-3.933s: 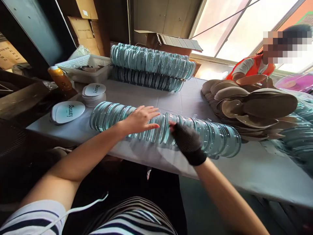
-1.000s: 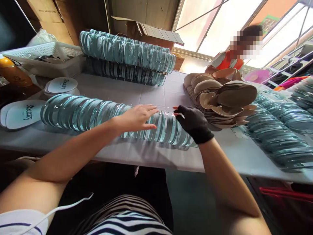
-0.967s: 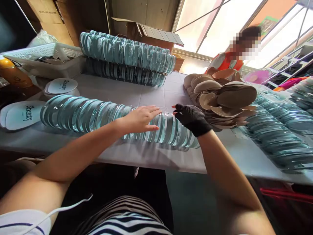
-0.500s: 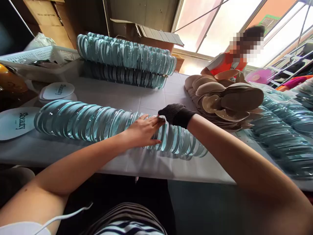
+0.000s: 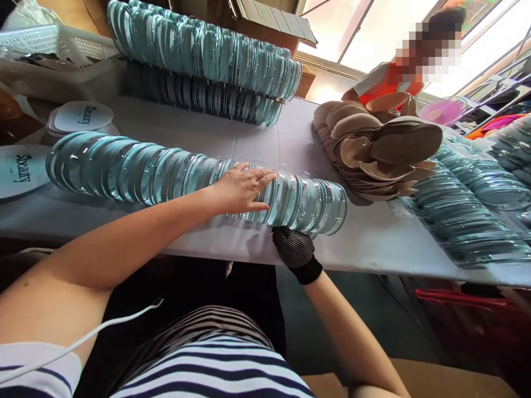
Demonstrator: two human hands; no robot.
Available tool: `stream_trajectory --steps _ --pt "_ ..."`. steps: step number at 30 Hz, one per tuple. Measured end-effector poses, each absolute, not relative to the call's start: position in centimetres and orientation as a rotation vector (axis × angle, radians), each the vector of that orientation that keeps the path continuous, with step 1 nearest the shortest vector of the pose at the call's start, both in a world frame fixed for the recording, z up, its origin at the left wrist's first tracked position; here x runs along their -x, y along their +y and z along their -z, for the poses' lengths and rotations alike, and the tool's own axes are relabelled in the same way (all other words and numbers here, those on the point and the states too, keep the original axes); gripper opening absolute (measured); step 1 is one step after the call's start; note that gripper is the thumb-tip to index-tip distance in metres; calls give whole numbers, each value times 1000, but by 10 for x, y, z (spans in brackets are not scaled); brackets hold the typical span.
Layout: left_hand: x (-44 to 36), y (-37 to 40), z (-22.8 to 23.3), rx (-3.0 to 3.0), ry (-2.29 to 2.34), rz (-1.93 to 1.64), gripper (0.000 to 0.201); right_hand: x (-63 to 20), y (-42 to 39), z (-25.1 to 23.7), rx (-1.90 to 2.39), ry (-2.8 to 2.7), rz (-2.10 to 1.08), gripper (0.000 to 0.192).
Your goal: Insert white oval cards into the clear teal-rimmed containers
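"Pale cloth-covered table point(image 5: 251, 141); what's going on?"
"Evening up or steadying the row of glass discs point(image 5: 116, 168) near its front edge, I'd judge. Left hand point(image 5: 243, 189) lies open across it; gloved right hand point(image 5: 293, 247) curls at its near side, though I can't tell whether it grips."
"Next move?"
"Probably calls for gentle, even pressure."
"Counts?"
"One row here, its discs too crowded to count; one brown pile point(image 5: 406, 142); one white basket point(image 5: 95, 83)."

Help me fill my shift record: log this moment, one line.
left hand: resting on glass row | right hand: gloved, at row's near edge
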State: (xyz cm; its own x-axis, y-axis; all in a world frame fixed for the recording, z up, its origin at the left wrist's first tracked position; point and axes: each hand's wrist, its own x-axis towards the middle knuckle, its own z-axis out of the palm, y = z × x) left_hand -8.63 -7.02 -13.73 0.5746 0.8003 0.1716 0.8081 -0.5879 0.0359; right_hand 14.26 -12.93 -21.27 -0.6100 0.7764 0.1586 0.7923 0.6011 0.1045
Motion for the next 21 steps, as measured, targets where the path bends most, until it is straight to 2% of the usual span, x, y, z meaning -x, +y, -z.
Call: stream_trajectory --steps 2,4,6,9,12,17,21 --pt "88 -71 135 2752 -1403 245 78 -143 -135 221 1354 -2702 195 25" --pt "89 -71 131 2766 -1392 239 75 -148 -132 207 1298 -2677 108 24" --pt "85 -70 126 2777 -1363 254 69 -158 -118 173 1236 -2575 71 26" --pt "67 -65 121 2787 -1288 307 66 -173 -68 113 1355 -2397 199 30" --pt "43 -59 124 2805 -1240 323 72 -174 -1 76 1625 -2654 212 34" --pt "27 -56 135 2749 -1243 319 77 -150 68 75 1604 -3124 -4 48" --pt "31 -57 135 2722 -1204 345 80 -131 74 79 1533 -3316 -133 45"
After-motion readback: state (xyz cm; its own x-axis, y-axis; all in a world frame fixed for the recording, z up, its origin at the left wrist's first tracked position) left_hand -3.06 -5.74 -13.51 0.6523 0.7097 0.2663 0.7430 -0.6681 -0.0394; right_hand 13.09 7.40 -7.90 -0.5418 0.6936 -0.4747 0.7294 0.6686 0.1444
